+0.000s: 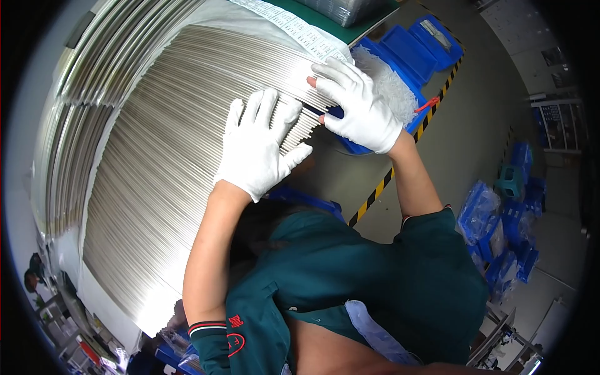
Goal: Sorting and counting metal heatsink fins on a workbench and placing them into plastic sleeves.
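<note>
Fingers [252,107] of our left hand [255,150] are fanned wide, palm down over a broad layer of thin metal rods [169,131], the thumb stretched away to the right. It looks laid flat on them; we see nothing clasped in it. Our right hand [359,109] is partly open at the right-hand ends of the rods, its longer fingers reaching across their top and its thumb well apart from the forefinger. Whether those tips press on any rod, we cannot tell.

Both hands wear white fabric gloves, softly creased, and two fingertips of the right one poke out bare. The rods are silvery, slender and straight, packed side by side like ribbing; the lens bows them, and light glares off the near end. Their right-hand ends finish in a stepped, uneven edge between our two hands, while the main spread lies beneath and to the left of our left hand.

A white sheet [231,15] borders the rods, with a printed paper strip [306,34] at the top. Just beyond our right hand, a blue bin [417,86] holds translucent, tangled pieces [389,81].
</note>
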A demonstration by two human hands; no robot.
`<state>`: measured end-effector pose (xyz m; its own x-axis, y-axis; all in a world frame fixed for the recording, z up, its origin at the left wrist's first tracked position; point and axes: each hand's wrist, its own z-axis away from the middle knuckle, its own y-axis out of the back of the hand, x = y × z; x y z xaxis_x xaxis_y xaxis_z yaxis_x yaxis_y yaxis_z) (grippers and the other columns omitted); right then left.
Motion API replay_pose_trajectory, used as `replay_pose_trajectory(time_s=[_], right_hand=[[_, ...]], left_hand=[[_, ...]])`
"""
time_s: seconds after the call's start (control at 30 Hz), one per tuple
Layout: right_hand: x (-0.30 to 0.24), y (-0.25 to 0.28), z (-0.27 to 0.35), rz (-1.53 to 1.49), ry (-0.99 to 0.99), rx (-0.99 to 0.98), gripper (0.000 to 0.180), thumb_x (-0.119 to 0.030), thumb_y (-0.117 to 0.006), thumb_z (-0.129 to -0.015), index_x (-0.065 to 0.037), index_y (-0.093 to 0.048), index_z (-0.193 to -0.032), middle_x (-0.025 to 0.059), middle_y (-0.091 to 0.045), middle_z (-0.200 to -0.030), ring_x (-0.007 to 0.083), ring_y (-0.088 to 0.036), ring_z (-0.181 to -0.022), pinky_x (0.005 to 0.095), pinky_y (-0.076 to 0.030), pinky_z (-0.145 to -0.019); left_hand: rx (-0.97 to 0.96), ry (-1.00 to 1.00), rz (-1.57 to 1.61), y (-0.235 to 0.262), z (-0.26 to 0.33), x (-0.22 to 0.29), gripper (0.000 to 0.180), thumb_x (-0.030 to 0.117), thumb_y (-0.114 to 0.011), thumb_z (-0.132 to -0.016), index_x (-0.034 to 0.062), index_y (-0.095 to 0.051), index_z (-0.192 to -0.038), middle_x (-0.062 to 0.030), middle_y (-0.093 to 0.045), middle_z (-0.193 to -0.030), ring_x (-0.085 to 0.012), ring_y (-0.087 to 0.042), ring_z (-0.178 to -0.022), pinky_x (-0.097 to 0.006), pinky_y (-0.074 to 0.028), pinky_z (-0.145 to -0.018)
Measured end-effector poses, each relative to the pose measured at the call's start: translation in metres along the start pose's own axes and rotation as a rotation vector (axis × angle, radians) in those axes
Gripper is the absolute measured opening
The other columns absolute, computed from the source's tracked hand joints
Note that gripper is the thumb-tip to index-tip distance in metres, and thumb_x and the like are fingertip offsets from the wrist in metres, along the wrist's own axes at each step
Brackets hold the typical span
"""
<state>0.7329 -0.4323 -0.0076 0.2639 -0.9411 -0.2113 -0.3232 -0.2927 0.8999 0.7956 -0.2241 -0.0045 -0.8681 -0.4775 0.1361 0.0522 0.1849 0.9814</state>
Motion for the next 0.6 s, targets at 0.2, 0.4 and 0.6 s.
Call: replay_pose_trajectory(time_s=[0.2,0.4,0.6], right_hand=[[-0.004,0.003,0.001,-0.082,-0.024,-0.050,0.049,-0.023,-0.063,-0.074,-0.009,-0.053,-0.120,0.0101,-0.048,-0.128,0.0258,-0.038,-0.127,0.0407,-0.028,-0.105],[-0.008,0.000,0.000,-0.008,-0.002,-0.033,0.050,-0.023,-0.064,-0.073,-0.009,-0.053,-0.120,0.0104,-0.048,-0.129,0.0261,-0.039,-0.126,0.0409,-0.029,-0.105],[-0.012,0.002,-0.004,-0.098,0.021,-0.026,0.048,-0.021,-0.063,-0.072,-0.009,-0.054,-0.117,0.0108,-0.051,-0.124,0.0277,-0.042,-0.123,0.0409,-0.032,-0.103]], left_hand=[[-0.034,0.027,0.006,0.001,0.005,0.005,0.073,0.061,-0.050,-0.078,0.0146,-0.041,-0.135,-0.0220,-0.036,-0.137,-0.0379,-0.030,-0.129,-0.052,-0.019,-0.107],[-0.075,0.056,0.010,0.005,0.007,0.008,0.077,0.060,-0.055,-0.074,0.0151,-0.039,-0.136,-0.0213,-0.035,-0.138,-0.0374,-0.029,-0.130,-0.051,-0.018,-0.108],[-0.053,0.069,0.014,0.006,0.008,0.010,0.079,0.058,-0.058,-0.073,0.0149,-0.039,-0.135,-0.0208,-0.035,-0.138,-0.0369,-0.028,-0.131,-0.052,-0.017,-0.108]])
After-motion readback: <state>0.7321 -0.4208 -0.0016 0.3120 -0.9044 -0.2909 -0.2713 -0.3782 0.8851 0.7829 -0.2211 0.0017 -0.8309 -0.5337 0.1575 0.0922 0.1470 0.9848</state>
